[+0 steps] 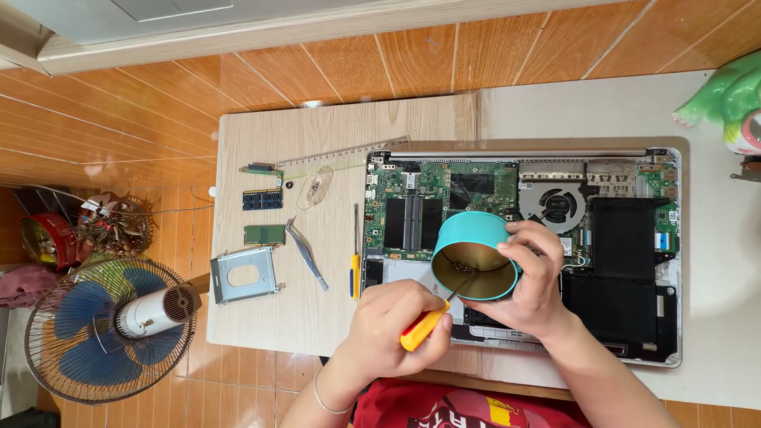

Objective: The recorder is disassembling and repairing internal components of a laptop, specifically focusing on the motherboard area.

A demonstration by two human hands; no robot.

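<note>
My right hand [533, 277] grips a round teal tin [469, 242] tilted toward me, its gold inside showing a few small parts. My left hand [396, 325] holds a screwdriver with a yellow and red handle [422, 329], its thin shaft reaching into the tin's mouth. Both hands hover over the near edge of an opened laptop [626, 238] whose green circuit board [432, 190], fan [557, 206] and black battery lie bare.
Left of the laptop on the wooden table [333, 127] lie a second yellow screwdriver [354, 257], metal tweezers [305, 252], memory modules [262, 199], a metal drive bracket [243, 275] and a clear ruler. A floor fan [111, 329] stands at the lower left. A green toy figure [725, 99] sits far right.
</note>
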